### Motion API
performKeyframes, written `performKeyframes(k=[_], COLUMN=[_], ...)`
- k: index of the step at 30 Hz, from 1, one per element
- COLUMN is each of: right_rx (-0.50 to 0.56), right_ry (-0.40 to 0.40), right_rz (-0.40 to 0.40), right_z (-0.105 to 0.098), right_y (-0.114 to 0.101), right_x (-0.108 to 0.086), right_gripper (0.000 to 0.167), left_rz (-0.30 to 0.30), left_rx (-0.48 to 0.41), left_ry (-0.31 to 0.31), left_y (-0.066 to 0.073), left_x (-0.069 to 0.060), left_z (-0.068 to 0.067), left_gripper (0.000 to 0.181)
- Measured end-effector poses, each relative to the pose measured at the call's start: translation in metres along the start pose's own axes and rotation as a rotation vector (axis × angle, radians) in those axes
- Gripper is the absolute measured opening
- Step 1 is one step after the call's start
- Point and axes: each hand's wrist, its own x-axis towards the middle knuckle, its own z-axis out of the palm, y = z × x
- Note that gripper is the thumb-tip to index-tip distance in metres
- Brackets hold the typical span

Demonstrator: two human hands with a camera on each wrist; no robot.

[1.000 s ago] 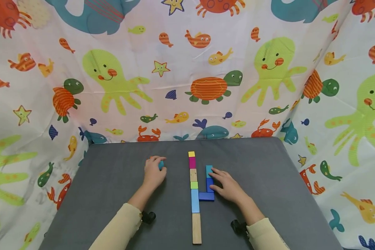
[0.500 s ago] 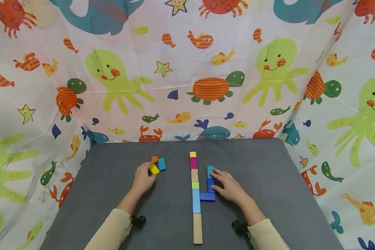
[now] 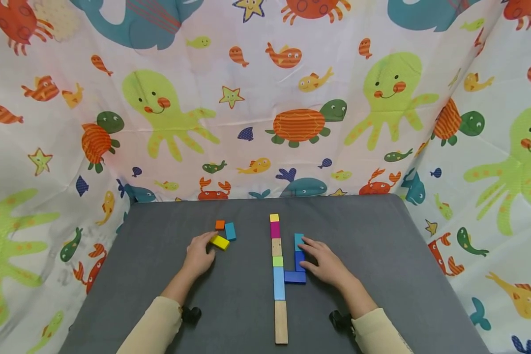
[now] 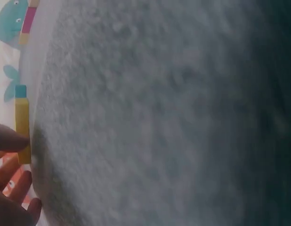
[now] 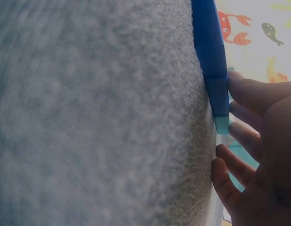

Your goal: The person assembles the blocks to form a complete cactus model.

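In the head view, my left hand [image 3: 198, 256] is at the near left end of a yellow block [image 3: 220, 243], fingertips at its corner. In the left wrist view, the thumb overlaps the yellow block [image 4: 22, 123]; firm contact is unclear. Just behind it lie an orange block [image 3: 220, 225] and a teal-blue block [image 3: 230, 231]. My right hand [image 3: 329, 265] rests with spread fingers along the right side of a teal block [image 3: 298, 241] and a dark blue block [image 3: 299, 260]. The right wrist view shows the thumb at the blue block [image 5: 216, 92], nothing gripped.
A straight column of blocks runs down the middle: yellow, magenta [image 3: 275, 229], plain wood, green [image 3: 278, 261], light blue [image 3: 279, 283] and long wood [image 3: 281, 322]. A dark blue crosspiece [image 3: 295, 278] joins its right side. A sea-animal curtain [image 3: 248, 123] hangs behind the grey table [image 3: 358, 226].
My left hand drew back left and toward me from the blue block to the yellow one, uncovering the small group. The yellow block has turned and now lies flatter. My right hand stayed put.
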Motion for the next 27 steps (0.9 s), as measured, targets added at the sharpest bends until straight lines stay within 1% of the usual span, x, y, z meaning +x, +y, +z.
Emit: performKeyframes(k=[2,8,12,18,22,27], right_rx=[0.000,0.002,0.000,0.010,0.010,0.011], right_ry=[-0.002,0.004,0.003,0.004,0.004,0.004], right_rz=[0.000,0.007,0.005,0.003,0.000,0.002], right_z=[0.000,0.000,-0.001,0.000,0.001,0.001], right_y=[0.001,0.003,0.003,0.002,0.002,0.001], right_x=[0.000,0.001,0.000,0.000,0.000,0.000], right_gripper=[0.059,0.060,0.060,0.060,0.060,0.061], left_rz=[0.018,0.062,0.072,0.089,0.111,0.150], left_rx=[0.019,0.062,0.061,0.044,0.011,-0.011], left_ry=[-0.018,-0.028,-0.056,-0.063,-0.054,-0.041], left_y=[-0.003,-0.005,-0.003,0.002,0.008,0.023], left_x=[0.000,-0.005,-0.007,-0.010,-0.013,-0.014], left_z=[0.000,-0.002,-0.002,0.001,0.005,0.010], left_gripper=[0.054,0.051,0.049,0.038,0.035,0.036])
